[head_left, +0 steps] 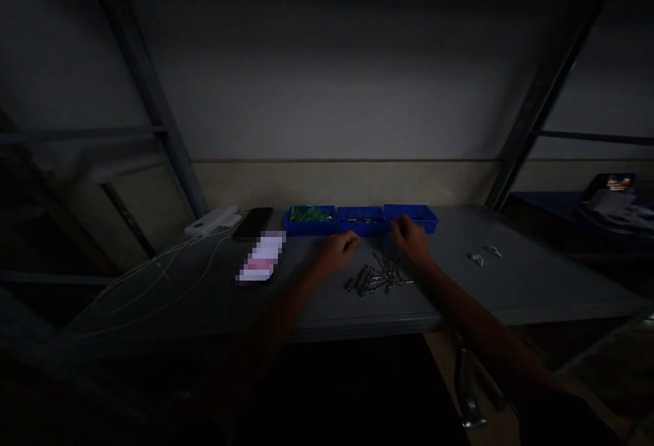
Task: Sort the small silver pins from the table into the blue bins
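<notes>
On a grey table (pixel 511 282) lies a loose pile of small metal parts (pixel 378 276). My left hand (pixel 337 252) rests just left of the pile with its fingers curled in. My right hand (pixel 411 238) hovers above the pile's far right side, fingers bent; the dim light hides whether it holds a part. Behind the hands stand three blue trays in a row: the left tray (pixel 309 220) holds green pieces, the middle tray (pixel 362 220) holds a few dark parts, and the right tray (pixel 415 216) looks bare inside.
A dark phone (pixel 253 223), a white charger box (pixel 212 221) with white cables (pixel 153 276), and a blurred card (pixel 261 259) lie at the left. Two small metal pieces (pixel 483 255) sit at the right. Metal shelf uprights flank the table; another bench with clutter (pixel 613 204) stands at the far right.
</notes>
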Motion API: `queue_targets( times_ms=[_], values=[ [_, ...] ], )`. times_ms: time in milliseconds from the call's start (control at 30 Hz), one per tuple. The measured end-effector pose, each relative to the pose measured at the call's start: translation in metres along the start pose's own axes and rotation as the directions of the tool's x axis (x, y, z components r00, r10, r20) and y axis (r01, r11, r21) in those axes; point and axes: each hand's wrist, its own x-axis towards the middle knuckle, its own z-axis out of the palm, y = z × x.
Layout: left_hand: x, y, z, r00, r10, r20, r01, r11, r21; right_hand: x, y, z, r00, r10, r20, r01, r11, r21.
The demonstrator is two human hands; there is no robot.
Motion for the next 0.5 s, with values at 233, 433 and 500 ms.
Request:
queue_targets(
  times_ms=[233,433,500],
  values=[
    [-0.004,0.002,0.007,0.955,0.078,0.285,-0.093,0.995,0.039,0.009,0.03,0.002,0.954,0.292,-0.068,-0.292,0.956,0.008],
    [-0.005,0.004,0.007,0.929,0.175,0.326,-0.217,0.971,0.097,-0.01,-0.002,0.02,0.973,0.022,0.23,-0.021,1.0,-0.009],
    [-0.005,0.004,0.006,0.922,0.189,0.337,-0.238,0.965,0.11,-0.009,-0.005,0.017,0.961,0.002,0.275,0.009,0.999,-0.04]
  ],
)
